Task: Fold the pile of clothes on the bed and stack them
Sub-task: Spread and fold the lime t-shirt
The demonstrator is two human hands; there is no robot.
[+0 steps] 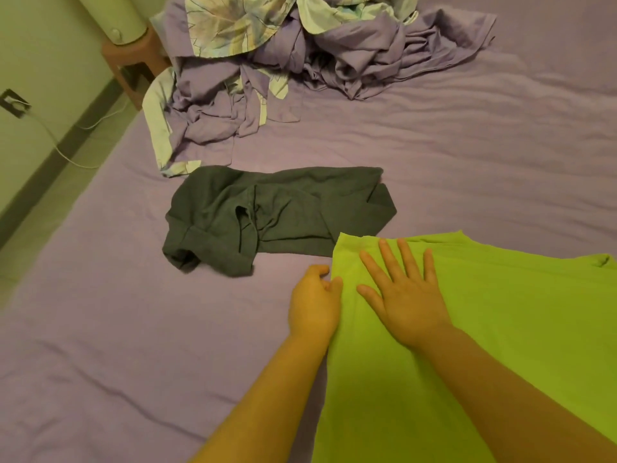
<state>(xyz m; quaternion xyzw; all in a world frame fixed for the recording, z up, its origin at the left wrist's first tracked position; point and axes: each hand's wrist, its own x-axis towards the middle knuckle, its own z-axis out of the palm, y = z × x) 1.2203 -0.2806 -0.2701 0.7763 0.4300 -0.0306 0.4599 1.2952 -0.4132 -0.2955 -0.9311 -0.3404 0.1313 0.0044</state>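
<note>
A bright green garment point(500, 329) lies spread flat on the purple bed point(100, 329) at the lower right. My right hand point(405, 292) presses flat on it with fingers spread, near its upper left corner. My left hand point(314, 302) pinches the garment's left edge between thumb and curled fingers. A dark grey T-shirt point(277, 215) lies crumpled on the bed just beyond both hands; the green garment's corner overlaps its near edge.
A rumpled purple sheet with a leaf-print cover point(267, 68) is heaped at the far middle of the bed. Left of the bed are the floor, a wall socket with a white cable point(13, 103), and a brown stool point(133, 61).
</note>
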